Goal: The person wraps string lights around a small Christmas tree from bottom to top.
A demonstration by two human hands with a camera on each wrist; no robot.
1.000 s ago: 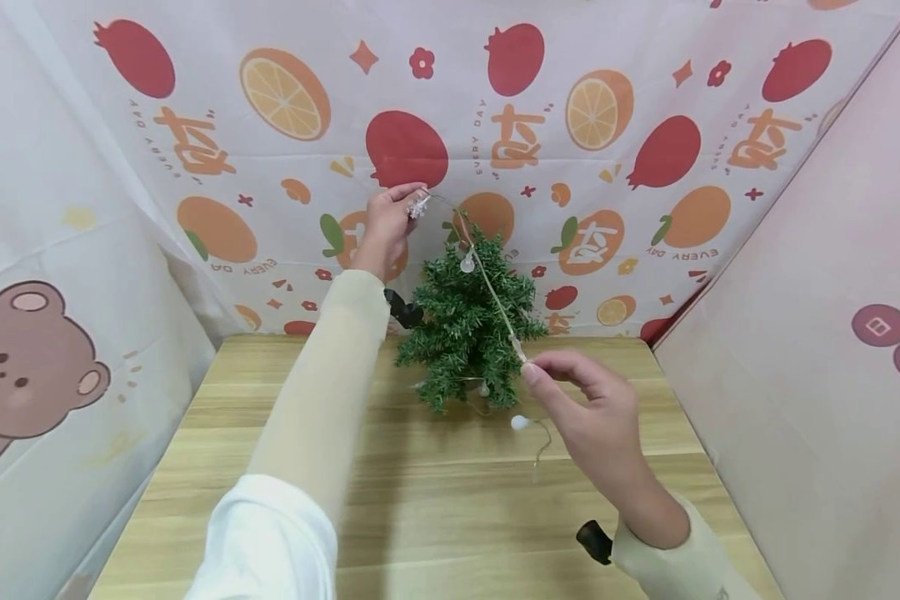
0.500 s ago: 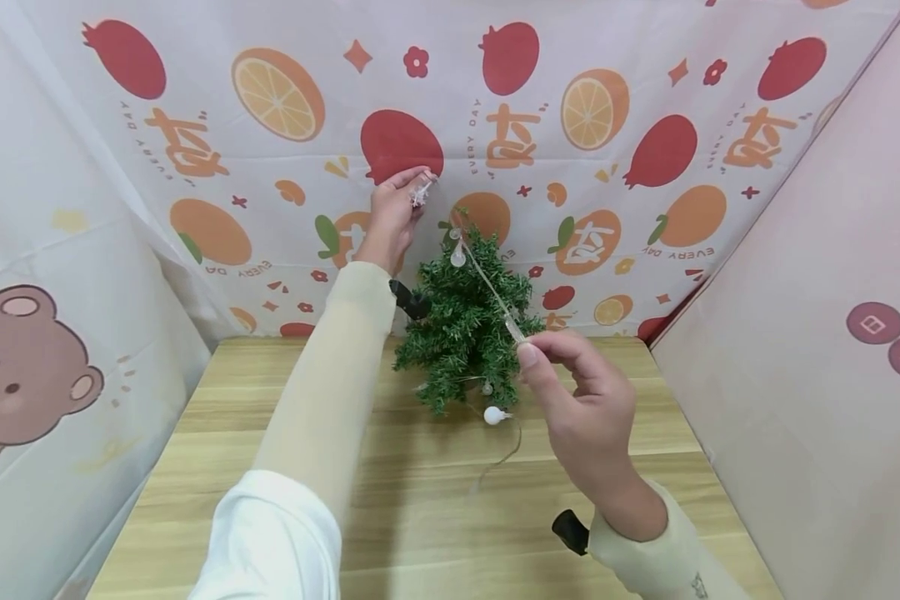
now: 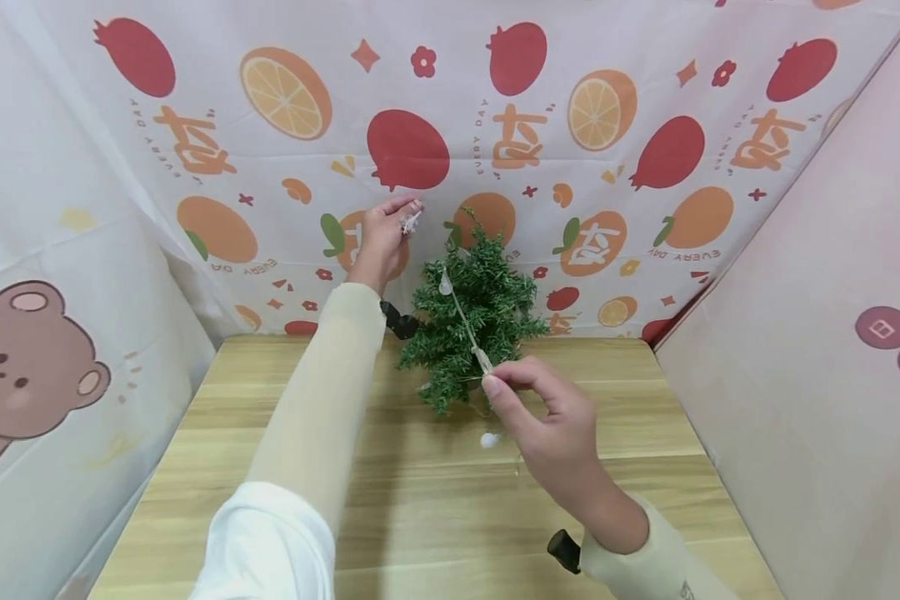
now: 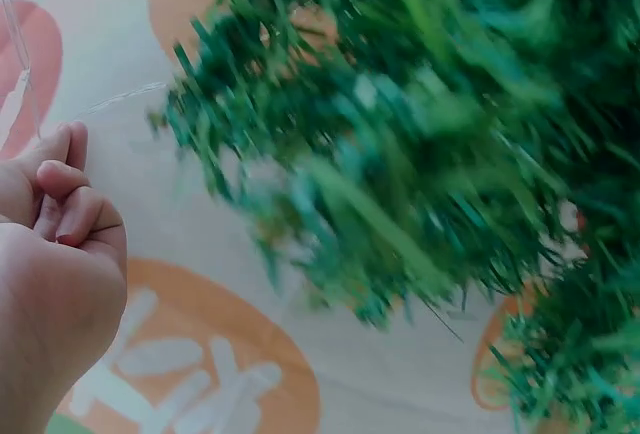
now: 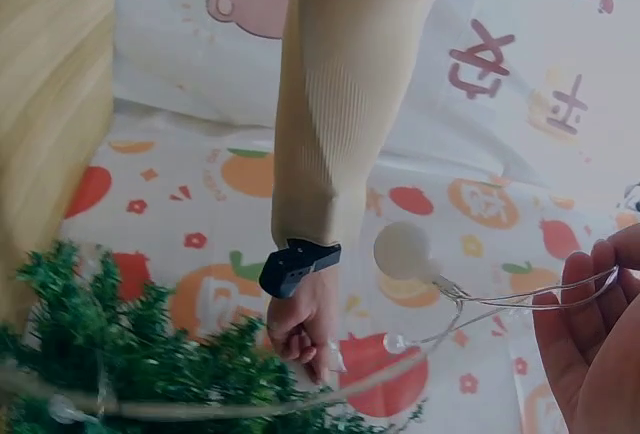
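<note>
Up at the left, the left hand pinches the end of a thin clear wire string of small white bulb lights, raised above and just left of the small green artificial pine tree. The string slants down across the tree to the right hand, which grips it, probably between thumb and forefinger. The tree stands near the pale wooden surface's far edge, bare wood before it.

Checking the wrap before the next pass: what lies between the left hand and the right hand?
In the head view, the light string runs from the left hand down to the right hand, crossing the front of the small green tree; one bulb hangs on that stretch.
</note>
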